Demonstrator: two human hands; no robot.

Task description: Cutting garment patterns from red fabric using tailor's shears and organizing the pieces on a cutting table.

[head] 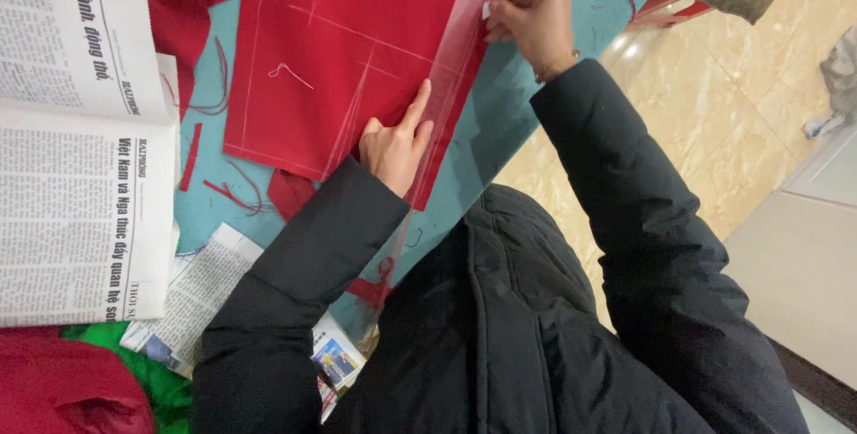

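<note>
Meanwhile, left hand (395, 146) presses the clear ruler (451, 77) onto red fabric (330, 50), right hand (531, 16) pinching chalk (486, 11).

Tailoring workshop: chalk-marked red cloth (330, 59), scraps (232, 193), ruler (455, 50)

A single head-worn camera looks steeply down from above the person's own body, so the dark jacket (536, 327) fills the lower middle of the frame and both sleeves run upward from it. The view is close, near enough that chalk lines on the red fabric (348, 50) at top centre read clearly. The frame is rolled: the teal table (500, 121) edge runs diagonally from the upper right toward the lower centre. Newspapers (80, 175) fill the left side, and the tiled floor (741, 130) takes the right. No second view overlaps this one.
</note>
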